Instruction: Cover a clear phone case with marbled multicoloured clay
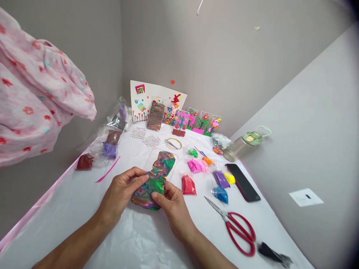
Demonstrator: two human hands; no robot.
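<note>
Both hands are closed on a flattened slab of marbled modelling clay (146, 192) in green, purple, red and orange. My left hand (122, 190) grips its left edge, thumb on top. From the right, my right hand (175, 207) pinches it, thumb on the face and fingers behind. The clay narrows in the middle, and a second wide part (166, 162) extends away from me over a clear phone case (148, 157). Whether the two parts are still joined is hard to make out. My fingertips under the slab are hidden.
Bagged clay, including a red pack (189, 185) and a pink pack (198, 165), lies to the right. Red-handled scissors (230, 220), a phone (243, 182) and a bottle (242, 145) are further right. Decorated cases (206, 121) stand behind; pink floral cloth (42, 89) hangs left.
</note>
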